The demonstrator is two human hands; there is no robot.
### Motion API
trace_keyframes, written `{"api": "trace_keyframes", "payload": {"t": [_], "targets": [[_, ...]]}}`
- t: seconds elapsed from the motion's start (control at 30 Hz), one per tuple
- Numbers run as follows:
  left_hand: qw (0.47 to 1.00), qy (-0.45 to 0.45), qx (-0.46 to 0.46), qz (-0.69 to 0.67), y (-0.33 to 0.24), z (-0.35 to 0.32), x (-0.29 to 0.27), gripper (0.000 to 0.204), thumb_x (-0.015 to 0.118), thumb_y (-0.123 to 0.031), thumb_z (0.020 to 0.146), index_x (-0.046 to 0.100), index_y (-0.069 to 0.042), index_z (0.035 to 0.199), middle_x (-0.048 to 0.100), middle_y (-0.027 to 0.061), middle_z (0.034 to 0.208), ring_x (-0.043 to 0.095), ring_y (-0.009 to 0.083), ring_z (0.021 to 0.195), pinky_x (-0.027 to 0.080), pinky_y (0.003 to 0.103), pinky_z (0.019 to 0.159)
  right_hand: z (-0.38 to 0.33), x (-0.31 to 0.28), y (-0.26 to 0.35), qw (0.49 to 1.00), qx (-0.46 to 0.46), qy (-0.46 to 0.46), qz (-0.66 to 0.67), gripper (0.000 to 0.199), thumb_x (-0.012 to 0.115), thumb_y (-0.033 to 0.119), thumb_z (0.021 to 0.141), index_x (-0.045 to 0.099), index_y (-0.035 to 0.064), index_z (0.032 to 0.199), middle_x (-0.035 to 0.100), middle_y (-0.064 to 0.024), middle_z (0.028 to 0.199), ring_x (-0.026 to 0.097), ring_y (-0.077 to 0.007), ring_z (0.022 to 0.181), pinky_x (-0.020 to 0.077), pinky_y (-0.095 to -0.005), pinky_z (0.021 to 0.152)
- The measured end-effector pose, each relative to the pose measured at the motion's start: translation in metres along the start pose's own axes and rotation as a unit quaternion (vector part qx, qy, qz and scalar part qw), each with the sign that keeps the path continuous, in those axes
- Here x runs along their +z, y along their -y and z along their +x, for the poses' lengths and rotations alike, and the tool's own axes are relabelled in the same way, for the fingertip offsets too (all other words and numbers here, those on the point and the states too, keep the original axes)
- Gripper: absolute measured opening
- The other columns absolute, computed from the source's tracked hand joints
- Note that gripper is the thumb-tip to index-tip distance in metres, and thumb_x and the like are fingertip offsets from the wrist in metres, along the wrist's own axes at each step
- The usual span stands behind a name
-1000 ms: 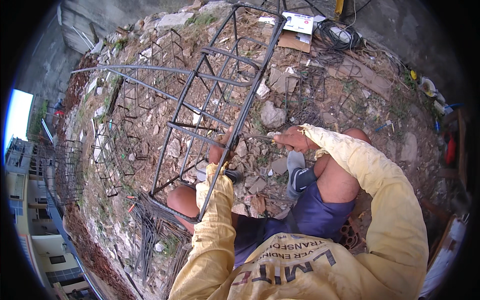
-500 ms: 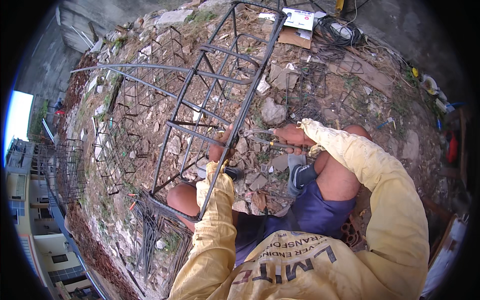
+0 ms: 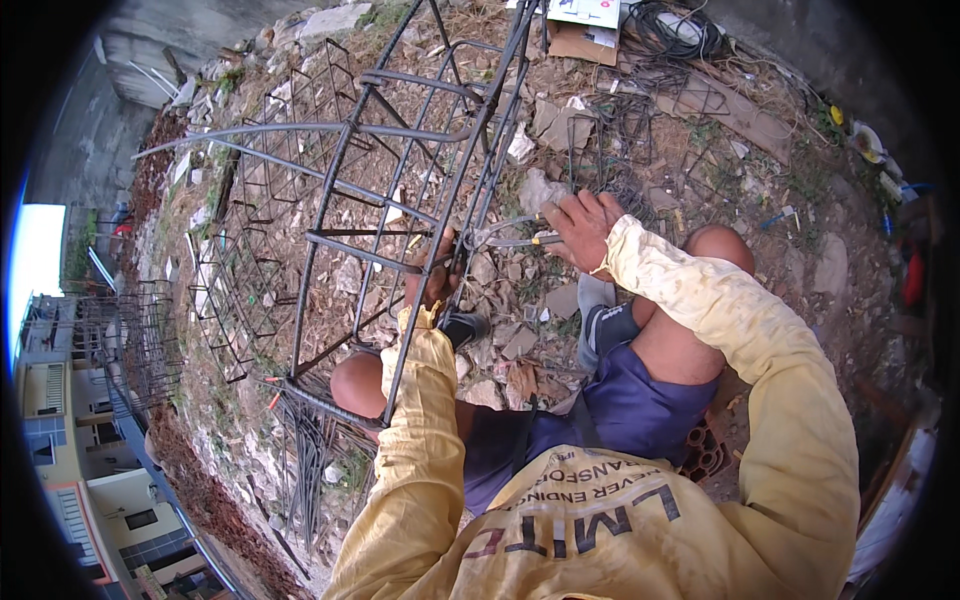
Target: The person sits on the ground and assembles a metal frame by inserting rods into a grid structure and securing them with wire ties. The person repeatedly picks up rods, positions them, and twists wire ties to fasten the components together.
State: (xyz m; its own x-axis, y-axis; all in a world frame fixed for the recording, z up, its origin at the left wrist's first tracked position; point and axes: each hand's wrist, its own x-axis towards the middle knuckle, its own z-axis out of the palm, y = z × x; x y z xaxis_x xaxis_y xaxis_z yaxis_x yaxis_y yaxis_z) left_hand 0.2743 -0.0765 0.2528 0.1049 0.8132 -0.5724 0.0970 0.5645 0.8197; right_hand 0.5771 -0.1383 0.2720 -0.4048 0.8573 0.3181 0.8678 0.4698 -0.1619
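A long cage of steel bars with square stirrups slants up from beside my left knee. My left hand is closed on it at a corner bar, the fingers partly hidden behind the steel. My right hand grips the handles of a pair of pincers, back of the hand facing up. The jaws meet the cage's right-hand bars, close beside my left hand. Whether a tie wire is in the jaws is too small to tell.
Rubble and stones cover the ground around my feet. Bent stirrups lie to the left, with a bundle of thin rods near my left knee. A coil of black wire and cardboard are at the far side.
My right hand has turned over and risen slightly, tilting the pincers' handles up. The cage has shifted a little left in view, and my left hand stays on it.
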Motion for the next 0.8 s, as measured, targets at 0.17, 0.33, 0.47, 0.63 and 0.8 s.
{"api": "trace_keyframes", "payload": {"t": [0.17, 0.33, 0.47, 0.63, 0.8], "targets": [[1.000, -0.017, -0.014, 0.012, -0.013, -0.008, 0.012, 0.041, 0.062, -0.053, 0.090, 0.059, -0.013, 0.099, 0.055, -0.0005, 0.077, 0.051, 0.0067, 0.062, 0.035, 0.018, 0.043, 0.001, 0.003, -0.006, 0.980, 0.057, 0.164, 0.098, 0.054, 0.061, 0.049, 0.089, 0.054, 0.0100, 0.126, 0.057, -0.0163, 0.109, 0.064, -0.0397, 0.091, 0.0516, -0.0498, 0.079], [0.999, 0.037, -0.017, 0.004, -0.010, 0.001, 0.011, 0.038, 0.057, -0.049, 0.094, 0.061, -0.014, 0.106, 0.057, -0.0003, 0.072, 0.049, 0.0063, 0.054, 0.036, 0.017, 0.041, 0.013, 0.018, -0.029, 0.908, 0.078, 0.268, 0.313, 0.052, 0.049, 0.053, 0.095, 0.065, 0.0051, 0.109, 0.065, -0.0180, 0.083, 0.065, -0.0343, 0.088, 0.0506, -0.0459, 0.080], [0.999, 0.026, -0.021, -0.021, -0.007, 0.002, 0.009, 0.029, 0.064, -0.043, 0.092, 0.061, -0.014, 0.093, 0.059, -0.0023, 0.063, 0.049, 0.0070, 0.043, 0.036, 0.018, 0.035, 0.018, 0.007, -0.030, 0.767, 0.231, 0.403, 0.442, 0.063, 0.040, 0.060, 0.097, 0.068, 0.0037, 0.105, 0.065, -0.0083, 0.075, 0.063, -0.0245, 0.071, 0.0498, -0.0406, 0.071], [0.997, 0.061, -0.013, -0.044, -0.003, 0.014, 0.010, 0.026, 0.066, -0.036, 0.092, 0.056, -0.013, 0.084, 0.057, -0.0012, 0.063, 0.049, 0.0065, 0.044, 0.036, 0.018, 0.035, 0.023, 0.029, -0.038, 0.849, 0.117, 0.393, 0.335, 0.058, 0.036, 0.055, 0.099, 0.065, 0.0042, 0.093, 0.063, -0.0191, 0.083, 0.059, -0.0336, 0.060, 0.0502, -0.0467, 0.065], [0.998, 0.059, -0.012, -0.033, 0.003, 0.018, 0.002, 0.026, 0.071, -0.034, 0.089, 0.056, -0.013, 0.085, 0.057, -0.0015, 0.062, 0.046, 0.0073, 0.039, 0.034, 0.019, 0.034, 0.005, 0.037, -0.007, 0.943, 0.145, 0.224, 0.199, 0.055, 0.059, 0.054, 0.087, 0.060, 0.0033, 0.108, 0.068, -0.0159, 0.080, 0.068, -0.0359, 0.079, 0.0522, -0.0421, 0.071]]}}
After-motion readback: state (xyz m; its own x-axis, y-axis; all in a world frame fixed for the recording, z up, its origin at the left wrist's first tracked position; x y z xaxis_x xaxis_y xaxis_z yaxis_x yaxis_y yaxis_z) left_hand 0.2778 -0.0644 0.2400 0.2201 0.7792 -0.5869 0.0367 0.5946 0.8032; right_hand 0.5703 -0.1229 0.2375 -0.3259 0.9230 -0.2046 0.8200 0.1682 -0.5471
